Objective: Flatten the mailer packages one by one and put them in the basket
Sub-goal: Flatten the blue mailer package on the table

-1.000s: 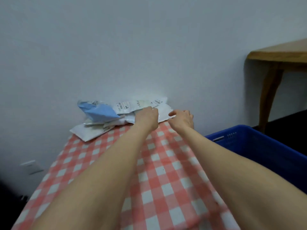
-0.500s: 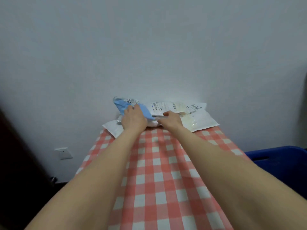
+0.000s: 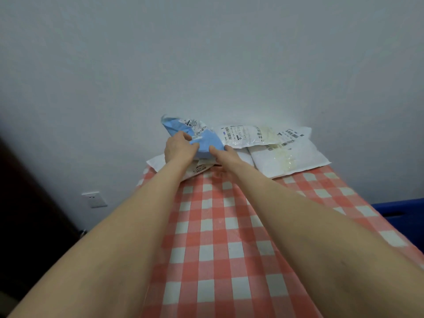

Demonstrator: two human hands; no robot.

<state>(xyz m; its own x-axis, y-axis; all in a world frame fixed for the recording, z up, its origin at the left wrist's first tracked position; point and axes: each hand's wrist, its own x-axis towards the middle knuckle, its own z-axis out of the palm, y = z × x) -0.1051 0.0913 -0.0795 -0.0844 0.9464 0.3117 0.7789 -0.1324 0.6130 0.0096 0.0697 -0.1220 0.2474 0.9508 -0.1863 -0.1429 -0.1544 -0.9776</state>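
Head view, left hand [image 3: 176,149], right hand [image 3: 226,155] gripping blue mailer [image 3: 206,139], far table [image 3: 218,226] edge

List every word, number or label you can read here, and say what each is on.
Nothing here reads clearly enough to quote.
Blue mailer: white shipping label with barcode, print too blurred.
Upper white mailer: label with barcode, print too small.
Right white mailer: barcodes near its far edge, unreadable.
Bottom mailer: dark print, blurred and partly covered.
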